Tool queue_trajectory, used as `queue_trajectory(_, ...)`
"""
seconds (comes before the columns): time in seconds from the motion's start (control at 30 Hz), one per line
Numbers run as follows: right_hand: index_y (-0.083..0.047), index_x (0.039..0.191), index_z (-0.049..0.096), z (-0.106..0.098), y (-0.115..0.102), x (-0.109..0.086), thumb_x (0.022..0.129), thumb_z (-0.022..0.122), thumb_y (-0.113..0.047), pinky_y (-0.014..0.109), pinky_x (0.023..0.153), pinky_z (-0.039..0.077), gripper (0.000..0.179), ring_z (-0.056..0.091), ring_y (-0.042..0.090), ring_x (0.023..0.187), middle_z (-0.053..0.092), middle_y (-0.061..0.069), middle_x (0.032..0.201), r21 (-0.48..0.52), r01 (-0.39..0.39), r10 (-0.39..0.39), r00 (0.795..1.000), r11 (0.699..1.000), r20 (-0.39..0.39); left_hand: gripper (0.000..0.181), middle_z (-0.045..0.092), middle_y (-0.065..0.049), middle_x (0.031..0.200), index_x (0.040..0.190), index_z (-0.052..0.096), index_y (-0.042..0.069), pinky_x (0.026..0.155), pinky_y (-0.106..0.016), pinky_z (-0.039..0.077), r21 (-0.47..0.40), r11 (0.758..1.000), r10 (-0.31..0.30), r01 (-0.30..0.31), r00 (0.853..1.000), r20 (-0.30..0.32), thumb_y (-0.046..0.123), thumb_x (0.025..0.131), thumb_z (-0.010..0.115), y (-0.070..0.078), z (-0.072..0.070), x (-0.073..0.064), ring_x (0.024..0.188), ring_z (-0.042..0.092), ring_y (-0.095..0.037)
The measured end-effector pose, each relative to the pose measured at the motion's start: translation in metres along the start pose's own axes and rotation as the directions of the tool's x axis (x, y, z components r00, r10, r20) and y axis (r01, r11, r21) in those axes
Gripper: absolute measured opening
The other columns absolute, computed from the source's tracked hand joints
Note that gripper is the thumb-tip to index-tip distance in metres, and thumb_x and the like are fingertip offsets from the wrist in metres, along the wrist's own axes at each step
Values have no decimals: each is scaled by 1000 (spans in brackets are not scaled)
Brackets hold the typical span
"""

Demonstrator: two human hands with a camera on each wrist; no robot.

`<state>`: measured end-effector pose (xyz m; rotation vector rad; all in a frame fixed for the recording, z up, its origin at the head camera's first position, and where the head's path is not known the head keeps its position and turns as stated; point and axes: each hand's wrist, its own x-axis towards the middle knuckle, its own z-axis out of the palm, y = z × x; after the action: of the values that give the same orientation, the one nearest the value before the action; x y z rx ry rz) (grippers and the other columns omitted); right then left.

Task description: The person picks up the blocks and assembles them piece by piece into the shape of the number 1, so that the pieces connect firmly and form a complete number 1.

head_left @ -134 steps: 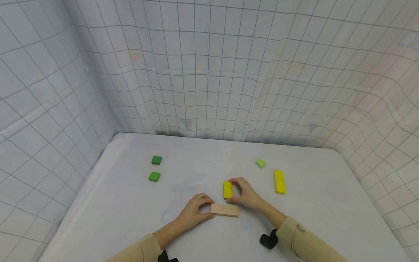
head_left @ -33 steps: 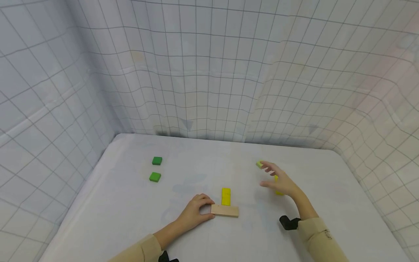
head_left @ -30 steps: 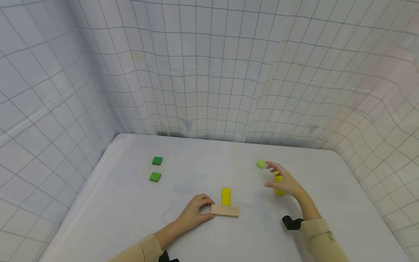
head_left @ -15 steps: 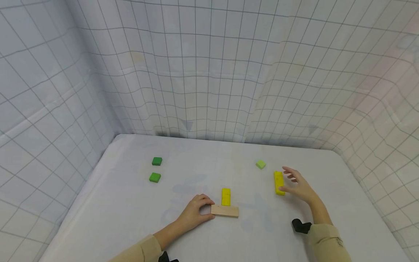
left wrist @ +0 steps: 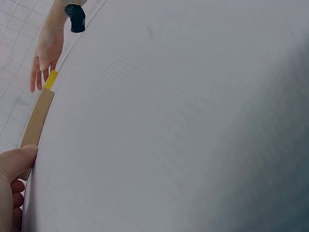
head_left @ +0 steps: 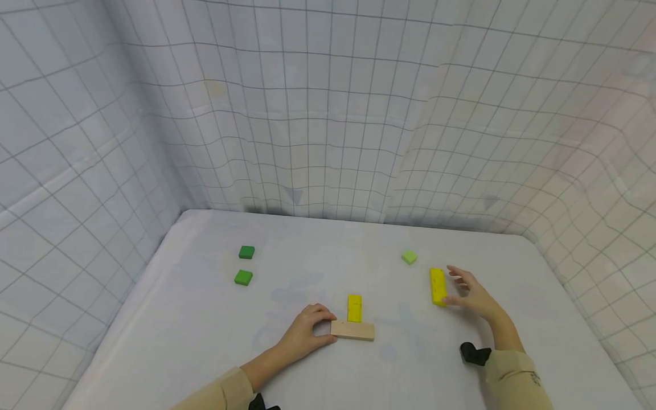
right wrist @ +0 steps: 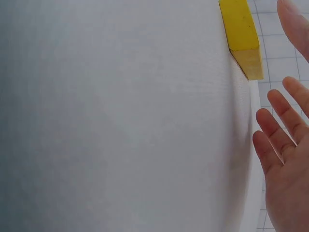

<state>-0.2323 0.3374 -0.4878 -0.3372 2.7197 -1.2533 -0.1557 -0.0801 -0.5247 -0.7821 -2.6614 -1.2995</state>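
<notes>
My left hand (head_left: pixel 302 333) pinches one end of a plain wooden block (head_left: pixel 353 330) lying flat on the white table, thumb on the near side. In the left wrist view the thumb presses the same wooden block (left wrist: pixel 36 118). A short yellow block (head_left: pixel 354 308) stands right at its far edge, crosswise to it. Further right, my right hand (head_left: pixel 476 299) hovers with spread fingers beside a longer yellow block (head_left: pixel 438 286), holding nothing. The right wrist view shows a yellow block (right wrist: pixel 239 26) above the extended fingers (right wrist: pixel 273 128).
Two green blocks, a darker one (head_left: pixel 246 252) and a brighter one (head_left: pixel 243 277), lie at the left. A light green block (head_left: pixel 409 257) lies beyond the longer yellow one. Gridded white curtains (head_left: pixel 328 114) surround the white table (head_left: pixel 205 319).
My right hand has left the short yellow block, which now lies closer against the wooden block, and moved right to the longer yellow block. The left hand keeps its pinch in place.
</notes>
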Motion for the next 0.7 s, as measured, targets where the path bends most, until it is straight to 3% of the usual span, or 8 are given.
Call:
queue_trajectory(0.37, -3, 142, 23, 2, 7, 3, 72, 77, -24, 61, 101, 16, 91, 24, 45, 126, 26, 26, 141, 32, -59, 57, 997, 998, 58, 32, 57, 7, 97, 99, 67, 13, 79, -28, 45, -11, 1000, -3, 3, 1000, 5, 23, 72, 78, 1, 0, 0, 89, 48, -11)
queue_trajectory(0.7, 0, 143, 19, 3, 6, 8, 69, 79, -25, 62, 102, 12, 98, 20, 45, 128, 21, 28, 141, 22, -52, 50, 992, 998, 112, 32, 57, 7, 97, 99, 67, 13, 80, -29, 45, -4, 1000, 2, -2, 1000, -6, 22, 71, 78, 2, -1, 0, 90, 48, -11)
